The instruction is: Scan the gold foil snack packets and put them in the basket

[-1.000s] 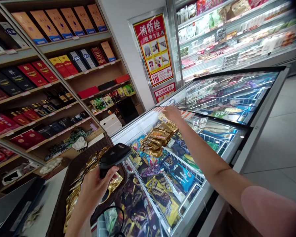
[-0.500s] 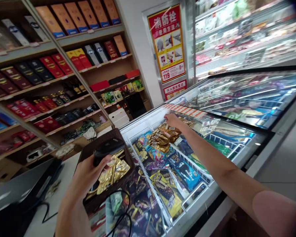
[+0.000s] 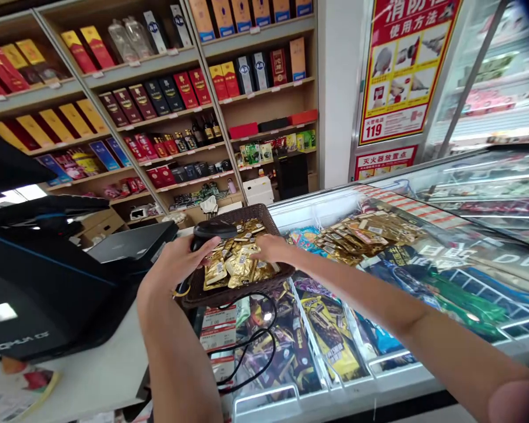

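Observation:
My left hand (image 3: pixel 183 258) is wrapped round the handle of a black barcode scanner (image 3: pixel 216 230), its head tilted over a dark brown woven basket (image 3: pixel 271 218). Gold foil packets (image 3: pixel 235 264) lie heaped in the basket. At the basket's right side, my right hand (image 3: pixel 271 248) reaches in from the right with bent fingers closed at one of the gold packets; its fingertips are partly hidden. More gold packets (image 3: pixel 357 235) lie in the chest freezer (image 3: pixel 321 211), to the right of the basket.
A black cable (image 3: pixel 268 352) loops over the freezer's glass in front of the basket. Yellow wrapped ice creams (image 3: pixel 335 341) lie in wire compartments. At left, a black checkout machine (image 3: pixel 39 282) stands on a white counter (image 3: pixel 101 364). Shelves of boxes (image 3: pixel 167 94) rise behind.
My right hand has moved left from the freezer's gold packets into the basket. The basket appears fuller of gold packets. My left hand still grips the scanner. The view has turned left.

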The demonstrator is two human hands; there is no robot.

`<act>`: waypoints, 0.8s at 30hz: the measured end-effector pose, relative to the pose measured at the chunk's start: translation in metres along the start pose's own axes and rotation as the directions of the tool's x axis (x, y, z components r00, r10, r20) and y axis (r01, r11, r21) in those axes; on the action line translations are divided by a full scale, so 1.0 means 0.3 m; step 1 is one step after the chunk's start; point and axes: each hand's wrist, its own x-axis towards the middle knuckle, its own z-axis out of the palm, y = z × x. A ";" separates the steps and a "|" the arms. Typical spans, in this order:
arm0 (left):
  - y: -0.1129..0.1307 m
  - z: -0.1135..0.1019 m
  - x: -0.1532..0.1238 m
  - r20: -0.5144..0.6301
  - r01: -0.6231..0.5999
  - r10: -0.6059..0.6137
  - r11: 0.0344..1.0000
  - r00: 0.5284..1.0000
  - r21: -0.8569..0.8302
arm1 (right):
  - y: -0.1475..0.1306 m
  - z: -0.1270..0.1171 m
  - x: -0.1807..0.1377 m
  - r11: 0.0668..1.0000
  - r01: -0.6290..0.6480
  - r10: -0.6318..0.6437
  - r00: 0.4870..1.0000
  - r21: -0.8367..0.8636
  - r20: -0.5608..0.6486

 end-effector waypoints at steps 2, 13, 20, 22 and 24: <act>-0.001 -0.008 -0.012 -0.020 -0.011 0.010 1.000 1.000 -0.026 | -0.078 0.054 0.029 0.998 -0.042 0.043 0.999 -0.045 0.032; 0.033 0.014 -0.013 -0.077 -0.063 0.045 0.964 0.996 -0.257 | -0.030 0.071 0.046 0.913 0.049 0.028 0.983 0.404 -0.183; 0.139 0.107 0.026 -0.162 -0.138 0.066 0.864 0.985 -0.484 | 0.265 -0.151 -0.133 0.777 0.010 0.235 0.923 0.629 -0.305; 0.173 0.143 0.026 -0.147 -0.148 0.085 0.854 0.986 -0.499 | 0.333 -0.227 -0.217 0.744 -0.019 0.278 0.918 0.668 -0.284; 0.196 0.179 0.026 -0.110 -0.138 0.098 0.880 0.989 -0.454 | 0.382 -0.290 -0.287 0.694 -0.043 0.309 0.919 0.719 -0.243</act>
